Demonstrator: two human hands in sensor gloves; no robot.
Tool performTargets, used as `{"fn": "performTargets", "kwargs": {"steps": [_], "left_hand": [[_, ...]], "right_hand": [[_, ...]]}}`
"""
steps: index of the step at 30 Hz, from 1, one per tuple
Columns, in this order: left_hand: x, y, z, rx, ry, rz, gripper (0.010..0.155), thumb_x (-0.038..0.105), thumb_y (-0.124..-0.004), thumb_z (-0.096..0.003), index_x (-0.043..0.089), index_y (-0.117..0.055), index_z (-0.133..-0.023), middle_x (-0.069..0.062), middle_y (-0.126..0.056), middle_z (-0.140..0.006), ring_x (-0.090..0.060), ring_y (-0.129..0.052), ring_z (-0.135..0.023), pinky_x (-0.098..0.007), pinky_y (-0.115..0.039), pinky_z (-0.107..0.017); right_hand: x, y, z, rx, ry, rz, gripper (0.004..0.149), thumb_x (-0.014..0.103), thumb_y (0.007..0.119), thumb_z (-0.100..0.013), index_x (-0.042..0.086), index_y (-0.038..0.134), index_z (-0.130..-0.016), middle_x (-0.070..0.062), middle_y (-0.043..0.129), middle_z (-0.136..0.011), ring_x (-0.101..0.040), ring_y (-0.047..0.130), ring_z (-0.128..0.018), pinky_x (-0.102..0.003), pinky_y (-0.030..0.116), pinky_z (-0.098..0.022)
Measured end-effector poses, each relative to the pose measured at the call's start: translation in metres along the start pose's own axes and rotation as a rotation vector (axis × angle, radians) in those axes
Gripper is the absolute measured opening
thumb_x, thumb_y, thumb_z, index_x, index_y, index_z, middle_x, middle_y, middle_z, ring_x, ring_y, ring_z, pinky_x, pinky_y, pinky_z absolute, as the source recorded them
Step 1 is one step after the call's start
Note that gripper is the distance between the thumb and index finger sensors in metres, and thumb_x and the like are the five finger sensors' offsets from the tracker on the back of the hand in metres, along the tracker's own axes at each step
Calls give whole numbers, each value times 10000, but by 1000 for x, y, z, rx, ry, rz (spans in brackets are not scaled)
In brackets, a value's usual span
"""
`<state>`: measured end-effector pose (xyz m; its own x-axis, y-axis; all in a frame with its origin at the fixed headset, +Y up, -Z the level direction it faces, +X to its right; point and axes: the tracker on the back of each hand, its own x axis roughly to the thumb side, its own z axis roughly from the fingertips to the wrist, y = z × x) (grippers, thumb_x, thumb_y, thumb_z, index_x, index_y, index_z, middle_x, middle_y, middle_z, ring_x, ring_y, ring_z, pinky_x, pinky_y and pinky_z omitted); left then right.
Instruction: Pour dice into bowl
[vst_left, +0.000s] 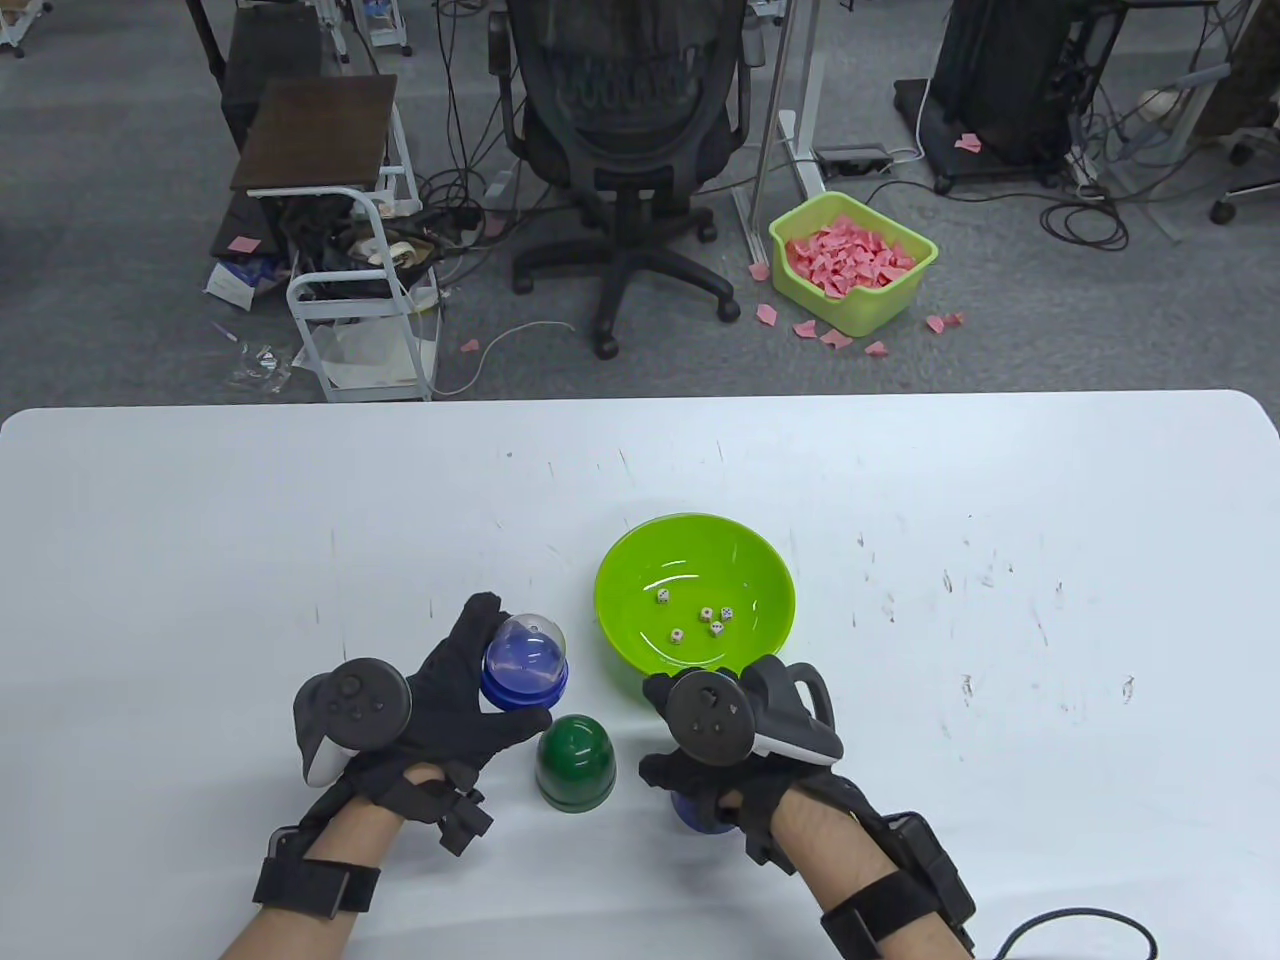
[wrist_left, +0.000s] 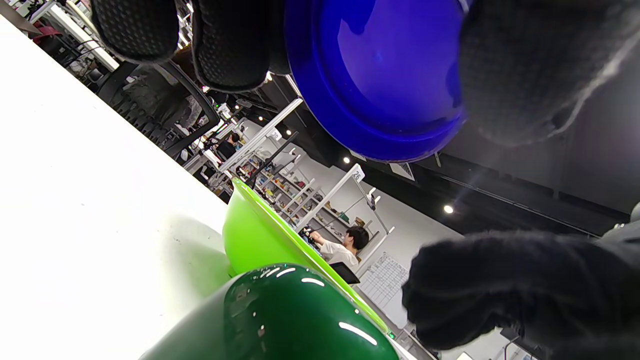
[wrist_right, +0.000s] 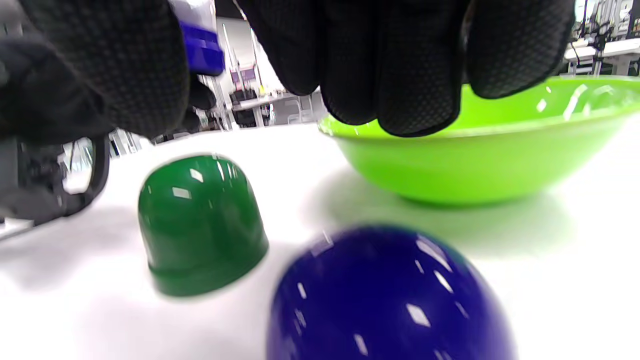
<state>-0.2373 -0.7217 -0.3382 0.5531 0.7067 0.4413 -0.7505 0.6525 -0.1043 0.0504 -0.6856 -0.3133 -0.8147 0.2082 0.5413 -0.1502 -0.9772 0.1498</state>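
A lime green bowl (vst_left: 760, 560) stands mid-table with several small dice (vst_left: 705, 618) in it. My left hand (vst_left: 508, 668) grips a blue dice cup base with a clear dome (vst_left: 530, 645) just left of the bowl. In the left wrist view its blue underside (wrist_left: 380, 75) shows, lifted off the table and held between my fingers (wrist_left: 230, 45). My right hand (vst_left: 720, 735) hovers by the bowl's near rim. A dark blue cup cover (wrist_right: 390, 295) stands on the table under my fingers (wrist_right: 395, 75), which hang above it without touching. Whether the dome holds dice is not visible.
A dark green cup cover (vst_left: 575, 762) stands on the table between my hands; it also shows in the right wrist view (wrist_right: 200, 220) and the left wrist view (wrist_left: 280, 320). The white table (vst_left: 1000, 600) stretches to the right. An office chair and a green bin stand on the floor beyond.
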Motion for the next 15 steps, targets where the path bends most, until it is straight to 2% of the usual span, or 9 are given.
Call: {"fn": "performTargets", "kwargs": {"steps": [10, 15], "left_hand": [[0, 0, 0, -6, 3, -8, 1116, 647, -933, -352, 197, -246, -1107, -99, -604, -1113, -346, -751, -959, -614, -656, -728], [0, 1, 0, -5, 5, -10, 1116, 648, -932, -351, 197, -245, -1107, -101, -604, -1113, -346, -752, -959, -615, -655, -728]], "right_hand": [[-7, 41, 9, 227, 82, 203, 935, 542, 887, -405, 41, 496, -1091, -310, 638, -1087, -598, 761, -819, -720, 671, -582], [-9, 50, 9, 240, 81, 205, 929, 514, 893, -408, 32, 482, -1087, -307, 647, -1077, -586, 799, -787, -700, 703, -564]]}}
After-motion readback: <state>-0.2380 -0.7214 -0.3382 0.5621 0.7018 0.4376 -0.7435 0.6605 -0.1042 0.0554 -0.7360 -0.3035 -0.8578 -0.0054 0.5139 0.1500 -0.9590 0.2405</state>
